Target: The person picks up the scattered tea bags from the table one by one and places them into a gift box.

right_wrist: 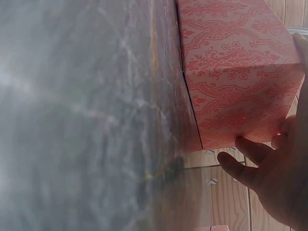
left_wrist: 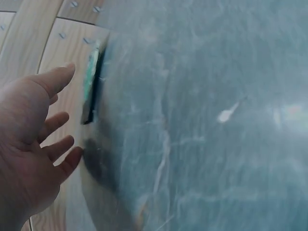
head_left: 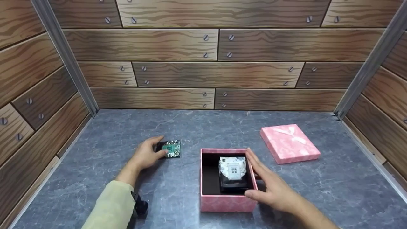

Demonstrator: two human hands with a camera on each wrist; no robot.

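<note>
At the table's middle left, my left hand [head_left: 148,154] reaches toward a flat green packet [head_left: 173,149] with a floral print. Its thumb overlaps the packet in the head view; in the left wrist view the fingers are spread, with a gap to the packet's edge [left_wrist: 90,86]. My right hand [head_left: 276,190] rests against the right side of an open pink box [head_left: 227,204], thumb at the front right corner and fingers along the wall. Inside the box, on its right, lies a black packet with a white floral label [head_left: 233,171]. The box's patterned side [right_wrist: 236,72] fills the right wrist view's upper right.
A pink lid [head_left: 292,144] with a pale bow lies to the right, behind the box. A small black device [head_left: 141,206] sits at the left wrist. Wood-patterned walls [head_left: 178,74] enclose the grey marbled tabletop [head_left: 171,187].
</note>
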